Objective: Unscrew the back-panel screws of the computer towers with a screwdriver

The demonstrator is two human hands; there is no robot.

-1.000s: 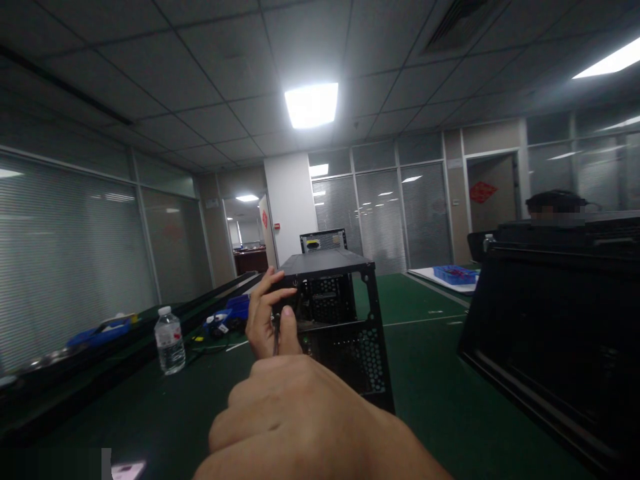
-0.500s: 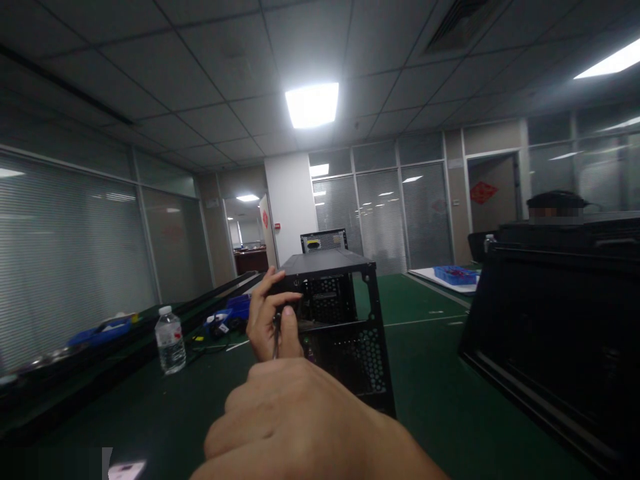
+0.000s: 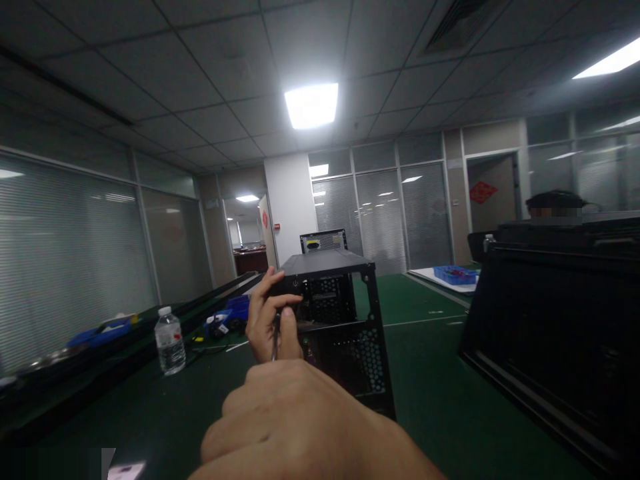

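A black computer case (image 3: 345,333) stands upright on the green table (image 3: 430,387), its perforated rear facing me. My left hand (image 3: 267,317) is at the case's upper rear corner. Its thumb and fingers pinch the thin metal shaft of a screwdriver (image 3: 275,339), and its fingertips touch the case frame. My right hand (image 3: 295,427) is a closed fist low in the foreground, in line with the shaft. The screwdriver's handle is hidden inside that fist.
A second large black case (image 3: 550,333) fills the right side, with a person's head (image 3: 555,203) behind it. A water bottle (image 3: 170,340) stands to the left. Blue trays (image 3: 235,308) and cables lie behind my left hand, with another blue tray (image 3: 455,274) far right.
My right fist has drifted slightly left and lower. My left hand's fingers shifted a little on the shaft; the case has not moved.
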